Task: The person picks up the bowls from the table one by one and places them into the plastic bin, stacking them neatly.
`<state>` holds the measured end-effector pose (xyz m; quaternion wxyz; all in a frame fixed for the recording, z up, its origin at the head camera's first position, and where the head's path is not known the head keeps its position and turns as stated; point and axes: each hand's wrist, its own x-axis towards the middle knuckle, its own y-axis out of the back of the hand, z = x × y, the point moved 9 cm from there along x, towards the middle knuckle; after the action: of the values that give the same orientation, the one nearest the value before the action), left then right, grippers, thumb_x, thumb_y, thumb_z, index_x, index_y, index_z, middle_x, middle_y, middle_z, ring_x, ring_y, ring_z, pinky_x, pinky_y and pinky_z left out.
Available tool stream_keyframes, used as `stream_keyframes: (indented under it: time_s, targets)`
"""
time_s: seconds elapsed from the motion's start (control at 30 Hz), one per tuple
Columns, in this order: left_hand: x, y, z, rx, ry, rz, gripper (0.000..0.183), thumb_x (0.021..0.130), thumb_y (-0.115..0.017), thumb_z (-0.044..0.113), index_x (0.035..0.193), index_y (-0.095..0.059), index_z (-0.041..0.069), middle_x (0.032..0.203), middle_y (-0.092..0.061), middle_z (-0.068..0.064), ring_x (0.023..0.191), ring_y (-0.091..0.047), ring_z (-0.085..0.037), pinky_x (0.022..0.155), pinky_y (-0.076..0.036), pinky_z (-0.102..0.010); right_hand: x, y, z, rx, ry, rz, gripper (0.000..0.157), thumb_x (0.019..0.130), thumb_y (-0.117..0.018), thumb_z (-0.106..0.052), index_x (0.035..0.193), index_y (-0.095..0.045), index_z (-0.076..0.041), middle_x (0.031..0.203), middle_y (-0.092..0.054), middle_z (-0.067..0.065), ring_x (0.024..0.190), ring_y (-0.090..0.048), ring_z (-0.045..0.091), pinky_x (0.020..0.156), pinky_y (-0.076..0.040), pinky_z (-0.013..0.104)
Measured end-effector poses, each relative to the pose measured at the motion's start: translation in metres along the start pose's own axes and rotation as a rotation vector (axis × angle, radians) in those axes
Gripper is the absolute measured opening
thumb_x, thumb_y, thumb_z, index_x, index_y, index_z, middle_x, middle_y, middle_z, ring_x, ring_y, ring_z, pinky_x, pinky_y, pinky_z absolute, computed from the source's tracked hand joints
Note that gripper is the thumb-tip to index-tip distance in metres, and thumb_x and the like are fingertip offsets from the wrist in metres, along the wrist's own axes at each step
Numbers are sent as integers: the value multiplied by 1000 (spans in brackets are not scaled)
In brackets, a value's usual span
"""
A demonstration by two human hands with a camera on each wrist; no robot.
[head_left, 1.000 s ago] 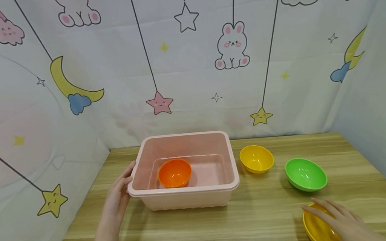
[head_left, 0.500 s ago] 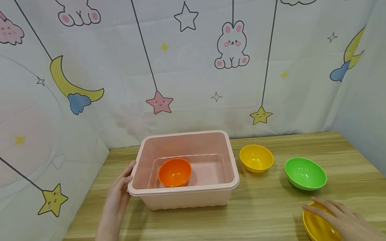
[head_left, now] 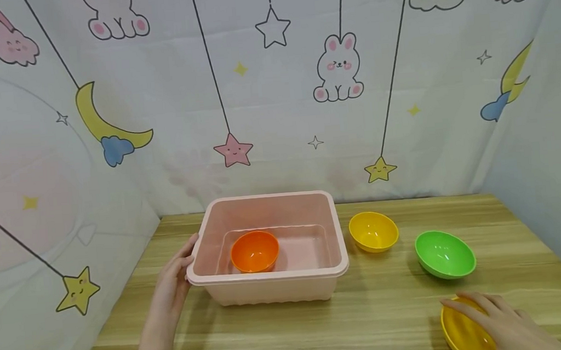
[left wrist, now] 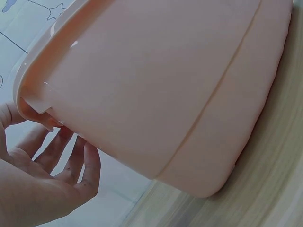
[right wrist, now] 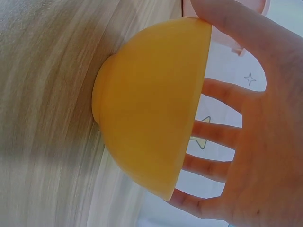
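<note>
On the left of the head view, my left hand (head_left: pixel 168 291) holds the pink plastic tub (head_left: pixel 268 276) by its left rim. The left wrist view has the fingers (left wrist: pixel 90 165) bent against the tub's outer wall beneath the rim. An orange bowl (head_left: pixel 254 252) sits inside the tub. At the lower right, my right hand (head_left: pixel 512 324) spans the near yellow bowl (head_left: pixel 458 334). In the right wrist view its thumb (right wrist: pixel 222 19) lies at one side of the rim and the other fingers reach the opposite side; their tips are partly hidden by the bowl.
Right of the tub stands a second, smaller yellow bowl (head_left: pixel 373 233). A green bowl (head_left: pixel 445 255) is between it and my right hand. All stand on a wood-grain table (head_left: pixel 370 311), enclosed by a white cloth (head_left: pixel 274 98) printed with cartoon rabbits, stars and moons.
Both hands keep their places on the tub and the near yellow bowl. The right fingers shift very slightly; the bowls and the tub stay where they were.
</note>
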<state>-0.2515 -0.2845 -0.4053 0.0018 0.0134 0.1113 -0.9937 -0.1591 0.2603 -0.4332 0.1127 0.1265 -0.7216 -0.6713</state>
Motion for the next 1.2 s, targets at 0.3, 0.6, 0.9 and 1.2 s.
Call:
stream_keyframes:
  time_s: [0.3, 0.6, 0.9, 1.2]
  targets:
    - [-1, 0, 0, 7, -9, -6, 50, 101, -40, 14, 150, -32, 14, 131, -52, 33, 117, -47, 14, 94, -39, -19, 1, 6, -4, -16, 1, 47, 99, 53, -61, -88, 138, -46, -40, 131, -49, 4, 112, -49, 29, 68, -44, 59]
    - [-1, -1, 1, 8, -3, -9, 52, 101, -40, 15, 151, -28, 9, 124, -55, 36, 117, -47, 15, 95, -39, -18, 4, 11, -6, -9, -17, 37, 92, 58, -62, -85, 136, -48, -39, 132, -50, 6, 112, -50, 29, 71, -45, 59]
    - [-1, 1, 1, 5, 1, 4, 52, 101, -41, 15, 151, -28, 10, 124, -56, 36, 116, -48, 15, 94, -39, -18, 13, 21, -16, 9, 18, 48, 89, 59, -64, -83, 135, -48, -38, 137, -48, 8, 116, -49, 32, 73, -45, 60]
    - [0, 0, -1, 13, 12, -3, 53, 101, -40, 16, 151, -27, 9, 122, -56, 35, 117, -47, 13, 94, -39, -19, 12, 39, -30, 26, 69, 188, 89, 58, -72, -75, 136, -49, -39, 136, -49, 1, 119, -45, 29, 77, -44, 60]
